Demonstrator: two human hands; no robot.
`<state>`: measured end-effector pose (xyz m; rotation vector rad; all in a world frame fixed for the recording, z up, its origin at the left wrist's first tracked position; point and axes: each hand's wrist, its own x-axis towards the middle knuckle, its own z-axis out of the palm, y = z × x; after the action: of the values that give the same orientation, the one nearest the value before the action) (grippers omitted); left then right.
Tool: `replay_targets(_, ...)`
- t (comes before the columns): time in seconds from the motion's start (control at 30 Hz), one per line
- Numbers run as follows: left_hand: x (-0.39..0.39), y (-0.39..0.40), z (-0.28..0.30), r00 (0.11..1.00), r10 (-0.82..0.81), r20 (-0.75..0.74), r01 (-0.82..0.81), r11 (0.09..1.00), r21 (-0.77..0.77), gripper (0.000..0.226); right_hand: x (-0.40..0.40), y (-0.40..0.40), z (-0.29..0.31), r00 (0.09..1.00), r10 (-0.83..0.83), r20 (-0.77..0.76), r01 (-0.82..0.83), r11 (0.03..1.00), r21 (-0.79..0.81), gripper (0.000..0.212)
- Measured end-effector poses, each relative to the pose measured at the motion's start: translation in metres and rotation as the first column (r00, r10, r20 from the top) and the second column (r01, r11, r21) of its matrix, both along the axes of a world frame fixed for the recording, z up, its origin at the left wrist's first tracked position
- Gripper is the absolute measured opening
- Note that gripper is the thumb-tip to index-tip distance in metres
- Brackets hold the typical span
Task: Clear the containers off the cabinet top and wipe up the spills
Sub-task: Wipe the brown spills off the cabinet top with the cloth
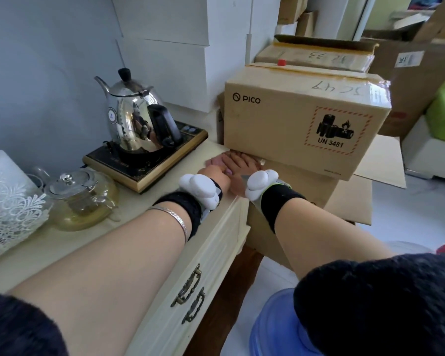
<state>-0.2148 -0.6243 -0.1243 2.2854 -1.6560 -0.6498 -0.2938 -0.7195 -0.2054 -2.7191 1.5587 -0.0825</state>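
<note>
My left hand (215, 168) and my right hand (240, 163) lie close together at the right end of the cream cabinet top (49, 244). They are against the bottom edge of a cardboard box marked PICO (303, 119). My right hand's fingers are stretched flat and their tips reach the box's lower edge. My left hand is partly curled beside it, and what it holds, if anything, is hidden. Further left on the cabinet top are a glass teapot (80, 199) and a steel kettle (131, 116) on a black induction base (144, 163).
The PICO box rests on another cardboard box (306, 196) beside the cabinet, with more boxes stacked behind. A white lace-covered object (8, 199) stands at the far left. Drawer handles (188, 286) face me, and a blue water jug (272, 327) is on the floor.
</note>
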Motion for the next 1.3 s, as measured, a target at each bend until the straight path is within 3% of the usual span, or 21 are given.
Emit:
replay_targets(0.13,0.001,0.013,0.000,1.000,0.026,0.012,-0.026,1.000,-0.002,0.037,0.000,0.018,-0.010,1.000,0.016,-0.005,-0.016,1.000,-0.021,0.062)
replay_targets(0.43,0.018,0.072,0.012,0.997,0.020,0.080,-0.025,0.998,0.057,0.037,0.011,0.099,0.005,0.984,0.004,0.175,-0.012,0.999,0.045,0.057)
replay_targets(0.6,0.032,0.119,0.015,0.995,0.090,0.040,-0.094,0.989,0.112,0.037,0.025,0.152,0.015,0.983,-0.004,0.182,-0.027,0.985,0.168,0.057)
replay_targets(0.8,0.044,0.187,0.018,0.987,0.157,0.017,-0.158,0.977,0.143,0.041,0.041,0.218,0.016,0.981,0.045,0.189,-0.079,0.981,0.176,0.058)
replay_targets(1.07,0.065,0.267,0.024,0.993,0.105,0.058,-0.116,0.968,0.224,0.044,0.067,0.299,0.023,0.984,0.076,0.159,-0.115,0.962,0.246,0.056)
replay_targets(1.3,0.078,0.325,0.025,0.980,0.197,0.010,-0.194,0.953,0.232,0.038,0.082,0.355,0.029,0.986,0.098,0.135,-0.134,0.949,0.286,0.055)
